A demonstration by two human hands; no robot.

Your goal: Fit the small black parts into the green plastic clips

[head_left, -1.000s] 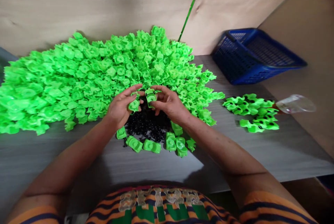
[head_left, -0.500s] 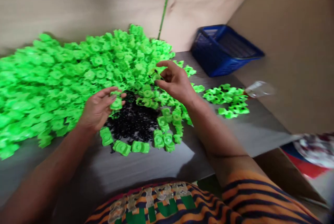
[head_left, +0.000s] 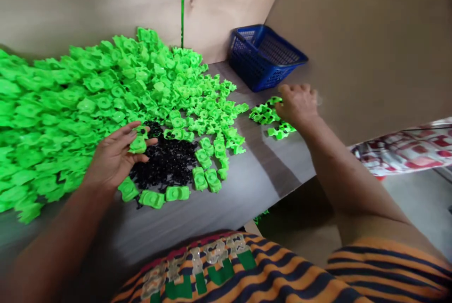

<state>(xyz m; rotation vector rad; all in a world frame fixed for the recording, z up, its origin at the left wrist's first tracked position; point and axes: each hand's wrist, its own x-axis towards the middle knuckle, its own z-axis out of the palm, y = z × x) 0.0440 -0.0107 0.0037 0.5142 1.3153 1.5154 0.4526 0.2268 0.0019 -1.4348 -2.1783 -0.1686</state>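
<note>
My left hand (head_left: 111, 154) is closed, pinching a green plastic toy car body (head_left: 138, 144) with a bit of black at its upper end. Under and beside it lies a heap of small black parts (head_left: 165, 164), too fine to tell apart. My right hand (head_left: 299, 106) is over a cluster of green car bodies with black wheels (head_left: 263, 114) on the right of the table. Its fingers are curled, and whatever they grip is hidden. A sliver of something clear shows just past its knuckles.
A large pile of green car bodies (head_left: 95, 86) covers the table's left and back. Several separate car bodies (head_left: 177, 193) edge the black heap. A blue basket (head_left: 268, 60) stands at the back right against the wooden walls. The table's front edge runs near my body.
My right hand has moved from above the black parts to the cluster on the right, covering where a clear container was visible. The left hand keeps its car body. The view has turned right.
</note>
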